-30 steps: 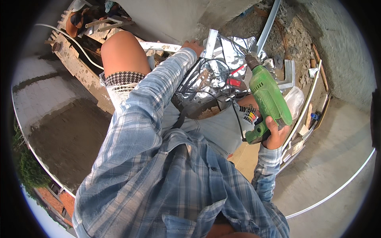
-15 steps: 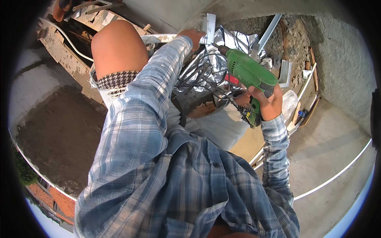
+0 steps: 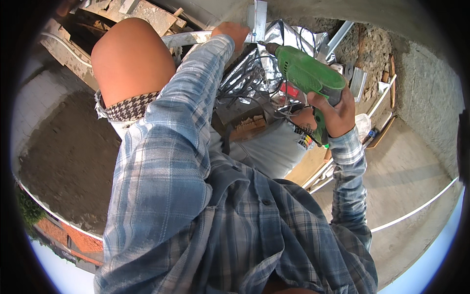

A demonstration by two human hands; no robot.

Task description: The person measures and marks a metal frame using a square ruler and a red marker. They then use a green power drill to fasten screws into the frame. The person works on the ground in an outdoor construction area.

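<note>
A green power drill is gripped by its handle in my right hand, pointing up and to the left. Its bit ends at or very near the lower end of a short silver metal channel; contact is hard to tell. My left hand is closed around the right end of a long pale metal strip, right beside that channel. A small bluish screw head or mark shows on the channel close to the bit. The left fingertips are mostly hidden behind the hand.
Crumpled silver foil and tangled dark cables lie under the drill. Another metal channel leans by broken rubble. A rough concrete wall rises on the right. Worn boards lie at the upper left, beyond my bare knee.
The view has shifted slightly. My left hand has turned into a tighter fist beside the channel, and the drill's bit has come closer to the channel's lower end.
</note>
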